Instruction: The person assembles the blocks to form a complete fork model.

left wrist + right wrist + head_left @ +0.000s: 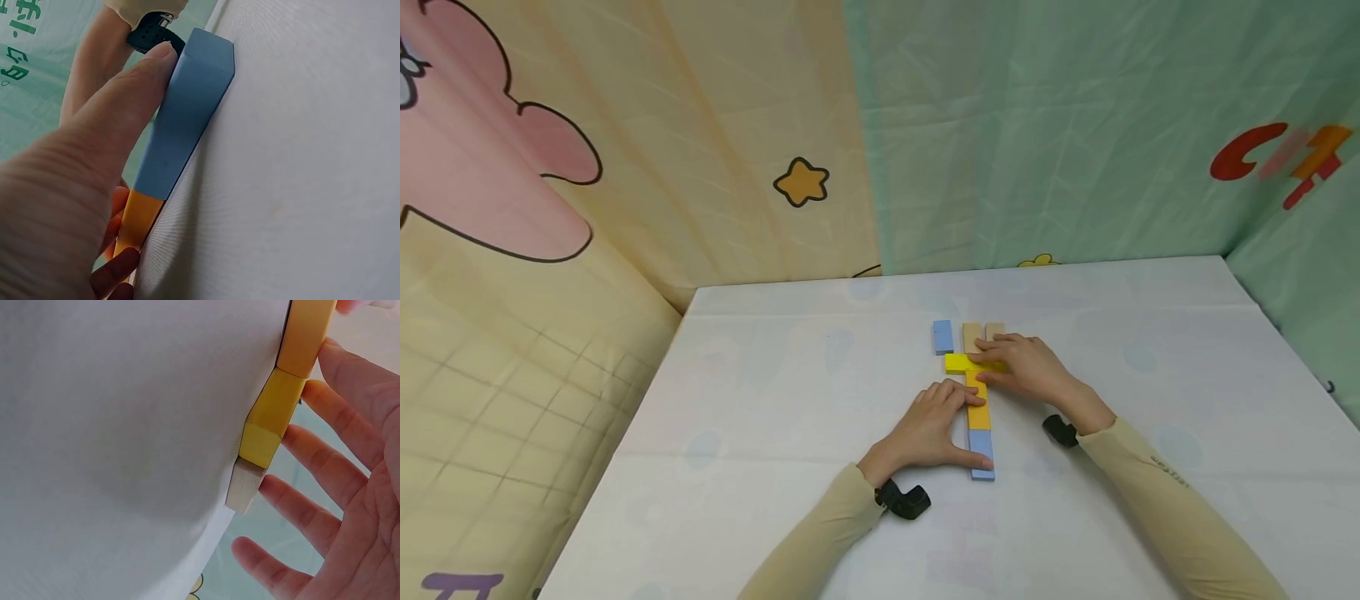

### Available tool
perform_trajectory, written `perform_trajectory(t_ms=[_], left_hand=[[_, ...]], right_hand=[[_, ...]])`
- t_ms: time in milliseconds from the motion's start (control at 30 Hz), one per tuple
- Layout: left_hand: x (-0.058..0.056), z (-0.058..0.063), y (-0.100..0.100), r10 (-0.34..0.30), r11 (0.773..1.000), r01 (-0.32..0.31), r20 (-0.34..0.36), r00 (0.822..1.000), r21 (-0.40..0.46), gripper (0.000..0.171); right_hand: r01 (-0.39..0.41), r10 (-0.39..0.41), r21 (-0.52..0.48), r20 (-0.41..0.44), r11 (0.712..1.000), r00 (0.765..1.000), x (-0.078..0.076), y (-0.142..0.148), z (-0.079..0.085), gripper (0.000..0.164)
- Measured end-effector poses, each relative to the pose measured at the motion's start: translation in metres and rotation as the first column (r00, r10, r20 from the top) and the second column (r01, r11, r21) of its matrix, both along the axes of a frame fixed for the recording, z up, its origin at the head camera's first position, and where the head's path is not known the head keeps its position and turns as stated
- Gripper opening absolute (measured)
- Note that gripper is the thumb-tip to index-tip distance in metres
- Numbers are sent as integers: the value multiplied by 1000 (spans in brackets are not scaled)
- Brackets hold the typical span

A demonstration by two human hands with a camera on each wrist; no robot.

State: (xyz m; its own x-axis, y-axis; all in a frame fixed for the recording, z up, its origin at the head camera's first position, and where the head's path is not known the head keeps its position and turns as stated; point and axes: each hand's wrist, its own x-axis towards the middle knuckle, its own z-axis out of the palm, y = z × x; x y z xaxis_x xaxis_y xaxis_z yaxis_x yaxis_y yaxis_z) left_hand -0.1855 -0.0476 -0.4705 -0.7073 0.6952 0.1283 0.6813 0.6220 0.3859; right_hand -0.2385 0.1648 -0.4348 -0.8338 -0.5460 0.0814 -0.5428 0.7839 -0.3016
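Note:
Flat building blocks lie joined on the white table. A blue block [981,454] is nearest, then an orange block [979,418] in line with it, then a yellow block [956,364] lying crosswise. Beyond the yellow one are two wooden-coloured blocks [972,335] and, to their left, another blue block [942,337]. My left hand [928,429] spans the column, its thumb resting on the near blue block [187,106] and fingertips touching the orange one [140,219]. Fingers spread, my right hand [1030,367] touches the yellow block [275,415] and the blocks beside it, partly covering them.
The white-covered table [760,392] extends around the blocks. A beige curtain [722,125] and a green curtain [1037,125] with printed figures hang behind its far edge. A black wrist device [904,500] sits on the left wrist, another [1060,431] on the right.

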Motion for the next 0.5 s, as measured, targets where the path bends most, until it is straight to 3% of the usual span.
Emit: perform_trajectory(t_ms=[167, 333, 500], left_hand=[[0, 3, 0, -1, 1000, 1, 14, 1000, 2, 79], [-1, 9, 0, 0, 999, -2, 62, 998, 33, 66], [-10, 19, -3, 54, 992, -68, 134, 990, 109, 44]], right_hand=[[13, -13, 1, 4, 1000, 1000, 0, -1, 1, 40], [10, -10, -6, -2, 1000, 1000, 0, 0, 1, 40], [-5, 4, -7, -17, 1000, 1000, 0, 0, 1, 40]])
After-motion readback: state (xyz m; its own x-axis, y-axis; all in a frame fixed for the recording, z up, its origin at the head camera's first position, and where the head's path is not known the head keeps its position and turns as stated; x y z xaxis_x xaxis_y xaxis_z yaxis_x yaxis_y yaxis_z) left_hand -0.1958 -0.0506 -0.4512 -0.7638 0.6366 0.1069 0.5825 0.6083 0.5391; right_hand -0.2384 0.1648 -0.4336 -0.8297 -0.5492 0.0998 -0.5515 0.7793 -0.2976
